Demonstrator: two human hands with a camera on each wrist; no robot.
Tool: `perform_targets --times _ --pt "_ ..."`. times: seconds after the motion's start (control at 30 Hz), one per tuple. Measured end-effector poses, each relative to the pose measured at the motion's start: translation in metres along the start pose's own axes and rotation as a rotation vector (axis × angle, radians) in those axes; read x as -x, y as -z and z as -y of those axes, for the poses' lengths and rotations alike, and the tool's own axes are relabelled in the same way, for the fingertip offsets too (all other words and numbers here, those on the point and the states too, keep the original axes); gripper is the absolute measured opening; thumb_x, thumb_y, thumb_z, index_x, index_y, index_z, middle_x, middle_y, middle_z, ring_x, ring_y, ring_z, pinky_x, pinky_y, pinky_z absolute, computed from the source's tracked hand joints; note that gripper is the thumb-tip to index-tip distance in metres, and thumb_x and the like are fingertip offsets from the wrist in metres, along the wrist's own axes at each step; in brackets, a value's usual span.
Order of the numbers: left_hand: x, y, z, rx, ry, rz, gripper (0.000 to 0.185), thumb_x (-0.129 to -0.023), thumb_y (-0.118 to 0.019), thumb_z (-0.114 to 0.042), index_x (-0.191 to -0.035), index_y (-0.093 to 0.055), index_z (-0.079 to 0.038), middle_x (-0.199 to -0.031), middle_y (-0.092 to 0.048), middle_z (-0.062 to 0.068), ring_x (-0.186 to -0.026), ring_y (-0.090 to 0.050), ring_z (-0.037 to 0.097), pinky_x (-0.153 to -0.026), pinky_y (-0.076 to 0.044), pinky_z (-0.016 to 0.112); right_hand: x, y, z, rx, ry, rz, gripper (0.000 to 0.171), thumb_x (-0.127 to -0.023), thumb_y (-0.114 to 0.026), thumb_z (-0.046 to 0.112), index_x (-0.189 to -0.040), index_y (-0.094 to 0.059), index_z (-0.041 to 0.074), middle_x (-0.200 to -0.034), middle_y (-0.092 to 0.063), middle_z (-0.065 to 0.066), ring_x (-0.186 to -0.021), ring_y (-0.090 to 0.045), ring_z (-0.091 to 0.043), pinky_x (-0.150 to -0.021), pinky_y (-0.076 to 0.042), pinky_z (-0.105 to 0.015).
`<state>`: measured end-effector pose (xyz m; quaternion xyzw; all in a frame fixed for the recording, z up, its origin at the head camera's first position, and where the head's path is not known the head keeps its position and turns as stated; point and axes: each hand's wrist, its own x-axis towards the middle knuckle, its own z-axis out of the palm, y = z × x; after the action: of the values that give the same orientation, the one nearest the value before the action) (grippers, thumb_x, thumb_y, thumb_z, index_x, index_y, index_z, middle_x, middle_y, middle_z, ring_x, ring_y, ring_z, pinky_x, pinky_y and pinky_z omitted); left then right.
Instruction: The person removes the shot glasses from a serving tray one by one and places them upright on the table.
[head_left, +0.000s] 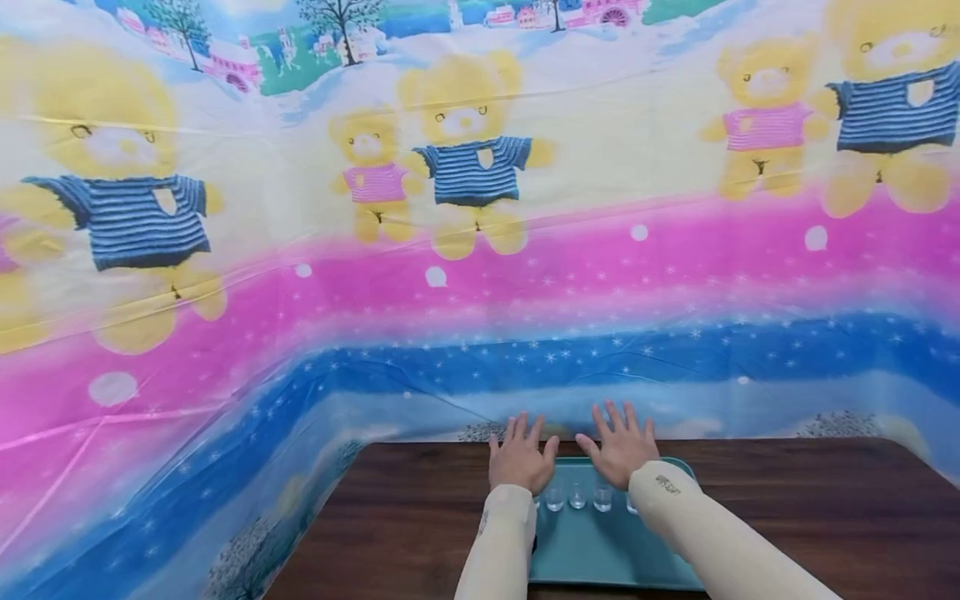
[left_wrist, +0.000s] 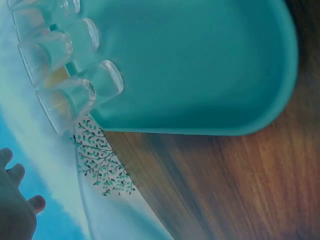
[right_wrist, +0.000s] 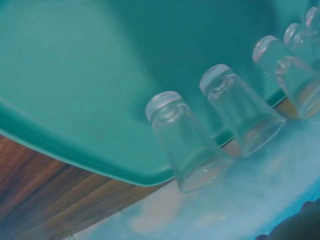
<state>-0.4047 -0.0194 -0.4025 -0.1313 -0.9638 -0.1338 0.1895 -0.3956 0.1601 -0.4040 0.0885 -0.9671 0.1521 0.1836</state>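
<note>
Both hands are held out above a green tray (head_left: 600,550) on which several small clear glasses (head_left: 577,497) stand in a row. My left hand (head_left: 522,460) is over the tray's left far part, fingers straight and spread, holding nothing. My right hand (head_left: 621,447) is over the right far part, also spread and holding nothing. The left wrist view shows glasses (left_wrist: 65,100) near the tray's edge, with part of the left hand (left_wrist: 15,200) at the lower left. In the right wrist view, a clear glass (right_wrist: 190,145) stands nearest the tray's corner; the sleeves partly hide the tray.
The tray lies on a dark brown wooden table (head_left: 810,508). Behind and to the left hangs a printed curtain (head_left: 480,283) with teddy bears and pink and blue bands. Wood grain of the table (left_wrist: 240,185) shows beside the tray's rim.
</note>
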Motion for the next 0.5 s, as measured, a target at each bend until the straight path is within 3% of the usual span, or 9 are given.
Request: perform_targets --times 0.27,0.43,0.5 --pt "-0.003 -0.005 0.001 -0.042 -0.008 0.0 0.055 -0.1 -0.031 -0.052 -0.147 -0.037 -0.025 -0.152 -0.029 0.005 -0.139 -0.022 0.026 -0.108 -0.015 0.055 0.0 0.001 0.004 -0.044 -0.028 0.044 0.067 -0.1 -0.036 0.048 -0.148 -0.027 0.003 -0.152 -0.017 -0.024 -0.138 -0.005 -0.046 -0.103 0.0 -0.066" --pt "-0.006 -0.004 0.005 -0.004 -0.011 0.013 0.055 -0.099 -0.033 -0.051 -0.146 -0.039 -0.021 -0.151 -0.03 0.008 -0.139 -0.023 0.027 -0.109 -0.015 0.054 -0.001 -0.002 -0.005 -0.032 -0.034 0.053 0.068 -0.1 -0.033 0.051 -0.149 -0.026 0.005 -0.152 -0.018 -0.023 -0.138 -0.007 -0.045 -0.102 -0.001 -0.067" --pt "-0.008 -0.001 0.011 0.02 -0.04 0.026 0.055 -0.1 -0.034 -0.049 -0.145 -0.041 -0.018 -0.149 -0.033 0.009 -0.138 -0.026 0.027 -0.108 -0.017 0.054 0.0 -0.002 -0.011 -0.032 -0.047 0.055 0.071 -0.099 -0.03 0.055 -0.149 -0.026 0.005 -0.151 -0.018 -0.024 -0.138 -0.008 -0.046 -0.102 -0.002 -0.068"
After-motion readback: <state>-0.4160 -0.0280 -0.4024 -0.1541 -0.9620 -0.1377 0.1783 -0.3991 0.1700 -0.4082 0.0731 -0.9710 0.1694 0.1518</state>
